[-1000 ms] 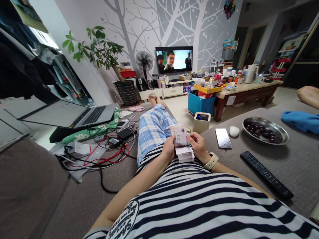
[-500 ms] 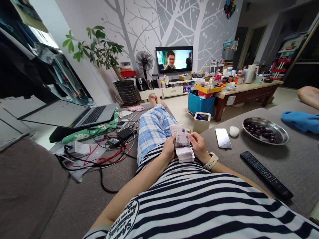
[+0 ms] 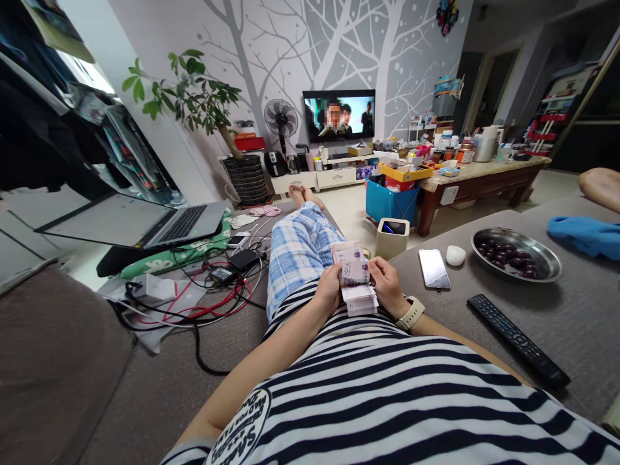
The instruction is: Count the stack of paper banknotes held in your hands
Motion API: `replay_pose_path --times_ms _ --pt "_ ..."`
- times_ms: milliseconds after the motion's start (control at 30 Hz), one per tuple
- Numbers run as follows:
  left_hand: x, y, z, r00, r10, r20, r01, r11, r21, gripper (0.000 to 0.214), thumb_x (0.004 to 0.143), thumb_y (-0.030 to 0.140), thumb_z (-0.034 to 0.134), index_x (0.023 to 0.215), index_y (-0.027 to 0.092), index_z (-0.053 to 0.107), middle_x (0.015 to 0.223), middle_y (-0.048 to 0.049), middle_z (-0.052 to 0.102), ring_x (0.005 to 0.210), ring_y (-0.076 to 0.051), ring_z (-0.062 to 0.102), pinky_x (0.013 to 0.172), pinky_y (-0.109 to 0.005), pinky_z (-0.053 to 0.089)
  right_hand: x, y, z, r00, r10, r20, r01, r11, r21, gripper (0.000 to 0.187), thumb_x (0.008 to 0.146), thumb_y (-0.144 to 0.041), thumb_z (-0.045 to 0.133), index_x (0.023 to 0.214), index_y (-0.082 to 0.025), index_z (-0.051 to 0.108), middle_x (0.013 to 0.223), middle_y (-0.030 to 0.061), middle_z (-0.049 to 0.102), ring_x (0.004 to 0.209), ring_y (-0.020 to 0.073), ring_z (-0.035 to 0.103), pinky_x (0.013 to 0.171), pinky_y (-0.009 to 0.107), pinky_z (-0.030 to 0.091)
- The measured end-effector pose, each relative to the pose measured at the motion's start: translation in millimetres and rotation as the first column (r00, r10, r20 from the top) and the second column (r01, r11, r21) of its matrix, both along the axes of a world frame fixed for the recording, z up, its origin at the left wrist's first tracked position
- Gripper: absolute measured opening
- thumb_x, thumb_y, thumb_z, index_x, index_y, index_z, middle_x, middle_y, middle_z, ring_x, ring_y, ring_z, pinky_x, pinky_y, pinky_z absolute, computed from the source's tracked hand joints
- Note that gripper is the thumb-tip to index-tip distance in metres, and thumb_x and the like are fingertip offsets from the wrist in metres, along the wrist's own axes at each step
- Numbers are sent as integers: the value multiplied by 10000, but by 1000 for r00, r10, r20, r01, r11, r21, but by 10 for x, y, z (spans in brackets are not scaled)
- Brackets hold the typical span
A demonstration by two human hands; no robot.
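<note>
Over my lap, my left hand [image 3: 330, 289] is closed round the left side of a small stack of pinkish-purple banknotes [image 3: 355, 274]. My right hand [image 3: 386, 283], with a beige-banded watch [image 3: 413, 312] on the wrist, pinches the right edge of the upper notes between thumb and fingers. The stack is bent, so part of it stands up toward my knees while the lower ends fan out against my striped shirt [image 3: 368, 368]. My left fingers are partly hidden behind the notes.
To my right on the grey sofa lie a phone [image 3: 434, 268], a white earbud-like case [image 3: 455, 256], a steel bowl [image 3: 552, 268] of dark round fruit and a remote control [image 3: 517, 339]. A laptop [image 3: 188, 223] and tangled cables [image 3: 227, 303] lie left. A beige bin [image 3: 392, 244] stands beyond.
My right hand has shifted very slightly to the right, and the upper banknote sits a touch lower and flatter. The left hand stays in place. The television picture has changed.
</note>
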State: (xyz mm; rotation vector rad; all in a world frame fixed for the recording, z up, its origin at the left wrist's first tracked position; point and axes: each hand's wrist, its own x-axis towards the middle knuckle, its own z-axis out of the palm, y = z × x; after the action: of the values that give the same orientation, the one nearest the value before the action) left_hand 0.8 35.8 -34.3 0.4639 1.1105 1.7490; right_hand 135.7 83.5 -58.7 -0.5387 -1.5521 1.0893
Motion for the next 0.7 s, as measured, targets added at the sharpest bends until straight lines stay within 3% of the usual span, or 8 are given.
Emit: replay_pose_path --times_ms 167,367,700 --pt "-3 0 -7 1000 -7 26 7 1000 12 81 793 207 687 825 135 701 780 -95 785 947 -295 778 898 -425 613 -7 -3 -4 997 78 -18 -78 997 -13 566 970 -707 513 665 -236 586 593 18 598 535 158 446 555 320 377" --pt "-12 -15 -16 998 -59 22 58 998 30 151 734 178 744 876 135 718 806 -91 793 951 -306 777 907 -438 613 -23 36 -18 995 -97 38 99 994 -50 508 820 -684 724 662 -242 530 587 -33 498 566 152 438 571 311 367" --pt "-20 70 -109 998 -57 -13 57 998 29 235 730 137 713 961 111 743 834 -115 804 886 -294 782 908 -432 614 -21 70 -54 982 -137 126 142 990 -28 475 880 -643 628 657 -247 490 603 -33 476 593 160 420 592 319 332"
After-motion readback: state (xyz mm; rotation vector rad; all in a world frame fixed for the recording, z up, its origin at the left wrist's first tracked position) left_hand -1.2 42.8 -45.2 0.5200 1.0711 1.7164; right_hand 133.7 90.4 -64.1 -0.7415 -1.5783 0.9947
